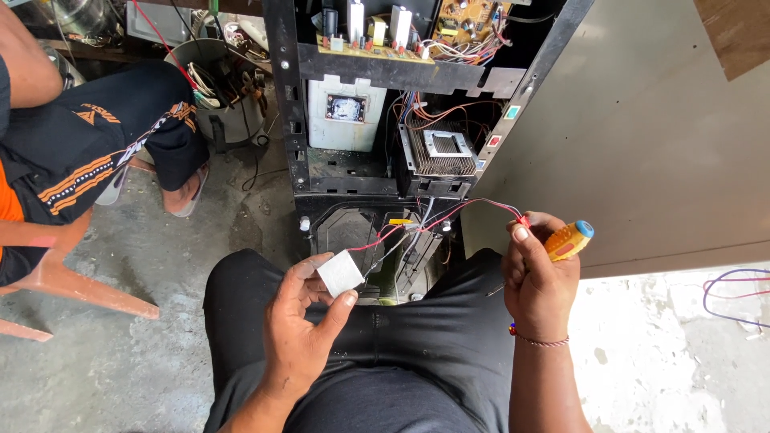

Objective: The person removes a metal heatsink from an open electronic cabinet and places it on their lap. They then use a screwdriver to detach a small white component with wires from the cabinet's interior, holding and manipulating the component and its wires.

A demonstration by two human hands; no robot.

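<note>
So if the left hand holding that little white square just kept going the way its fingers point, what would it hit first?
Probably the black frame at the bottom of the opened appliance, just beyond the white square held by the left hand; depth is hard to judge.

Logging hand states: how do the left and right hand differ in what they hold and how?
The left hand pinches a small white square plate between thumb and fingers, palm up. The right hand is closed, gripping a yellow-orange screwdriver plus thin red and black wires. Both hover over the lap.

A small white square module (340, 273) with red and black leads, a yellow-handled screwdriver (568, 240).
</note>
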